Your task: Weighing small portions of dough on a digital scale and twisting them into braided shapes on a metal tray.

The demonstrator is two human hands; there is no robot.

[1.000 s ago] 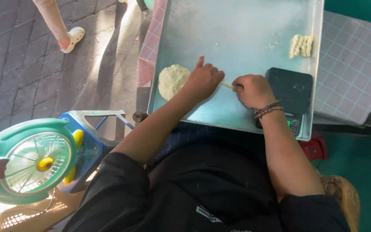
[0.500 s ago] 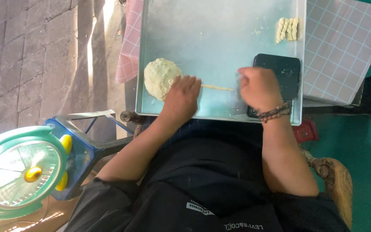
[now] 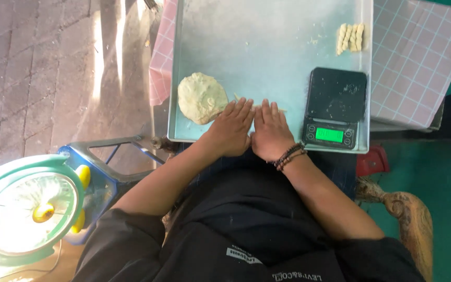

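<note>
Flat, straight fingers of the left hand and right hand, side by side and palms down, press a thin dough strand whose long axis runs left to right across the metal tray, between the dough lump and digital scale.

black digital scale | checked cloth | teal fan | brick floor
</note>
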